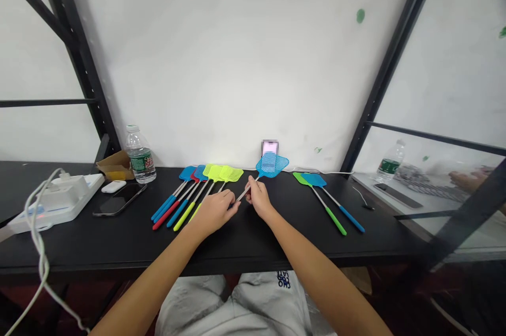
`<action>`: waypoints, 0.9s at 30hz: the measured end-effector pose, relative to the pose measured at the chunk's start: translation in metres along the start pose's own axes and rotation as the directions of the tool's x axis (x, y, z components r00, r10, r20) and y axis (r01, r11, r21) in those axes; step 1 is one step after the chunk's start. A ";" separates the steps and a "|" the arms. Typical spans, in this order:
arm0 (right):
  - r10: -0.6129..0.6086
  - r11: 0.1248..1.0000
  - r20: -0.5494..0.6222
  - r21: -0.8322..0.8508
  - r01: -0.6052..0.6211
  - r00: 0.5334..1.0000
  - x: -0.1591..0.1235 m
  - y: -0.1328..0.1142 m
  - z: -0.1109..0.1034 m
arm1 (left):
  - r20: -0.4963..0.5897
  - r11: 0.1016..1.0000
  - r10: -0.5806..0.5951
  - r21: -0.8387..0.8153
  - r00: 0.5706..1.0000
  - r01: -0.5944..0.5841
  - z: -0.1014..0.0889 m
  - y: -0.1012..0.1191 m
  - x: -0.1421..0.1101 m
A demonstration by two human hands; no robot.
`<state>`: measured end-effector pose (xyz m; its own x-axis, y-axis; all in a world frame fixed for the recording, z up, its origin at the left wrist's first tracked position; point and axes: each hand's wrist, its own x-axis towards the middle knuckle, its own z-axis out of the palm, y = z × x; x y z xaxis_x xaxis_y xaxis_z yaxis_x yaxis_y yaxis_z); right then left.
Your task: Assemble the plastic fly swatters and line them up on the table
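Observation:
A blue fly swatter [272, 165] is held at a slant above the black table, its mesh head up and to the right. My left hand [215, 213] is closed around its lower end, hiding the handle. My right hand [258, 198] pinches the metal shaft nearer the head. To the left lies a fanned row of several fly swatters [185, 204] in blue, red and yellow, the nearest beside my left hand. On the right, a green fly swatter [336, 221] and another blue fly swatter [351, 218] lie with their heads overlapping.
A phone-like screen [270, 147] leans on the wall behind the swatter. At left are a water bottle [141, 159], cardboard box [116, 166], white case [113, 186], dark phone [120, 200] and power strip [63, 204] with cables. Black metal posts [385, 67] flank the table [276, 244].

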<state>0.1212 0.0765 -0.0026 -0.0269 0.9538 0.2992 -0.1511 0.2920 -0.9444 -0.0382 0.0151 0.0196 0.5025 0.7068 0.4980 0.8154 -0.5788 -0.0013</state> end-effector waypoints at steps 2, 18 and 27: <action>0.062 0.995 0.020 0.074 -0.063 0.998 0.000 -0.001 -0.005 | 0.015 1.000 -0.026 0.018 1.000 0.026 0.001 0.001 0.000; 0.099 0.978 -0.166 0.198 -0.066 0.981 0.008 -0.008 -0.018 | 0.129 0.974 -0.182 -0.114 0.975 0.197 -0.004 0.002 0.000; 0.139 0.967 -0.171 0.238 -0.096 0.975 0.009 -0.016 -0.027 | 0.105 0.965 -0.189 -0.162 0.976 0.204 -0.003 0.002 -0.001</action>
<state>0.1503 0.0826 0.0121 0.1215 0.9830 0.1373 -0.3782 0.1737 -0.9093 -0.0378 0.0115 0.0215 0.3669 0.8422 0.3952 0.8433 -0.4804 0.2410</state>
